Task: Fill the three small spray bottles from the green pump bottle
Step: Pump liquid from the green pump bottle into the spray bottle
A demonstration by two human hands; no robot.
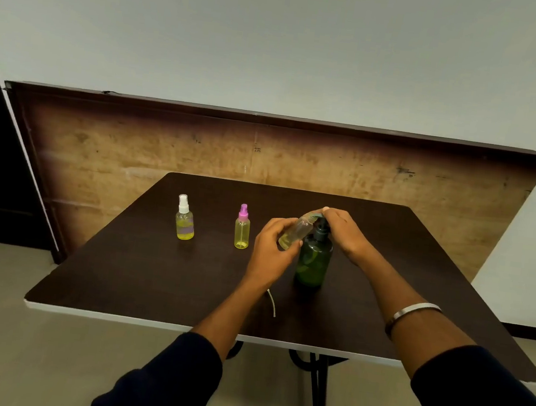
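Green pump bottle (314, 262), translucent with a dark pump head, stands upright on the dark bench (156, 277), right of centre. The right hand (345, 234) curls over the pump head, pressing down on it. The left hand (271, 247) grips a clear small spray bottle (294, 234), uncapped and tilted, its neck pointing up and right toward the pump spout. Two capped spray bottles stand upright to the left: a pink-topped bottle (242, 228) and, farther left, a white-topped bottle (184, 219), both holding yellow liquid.
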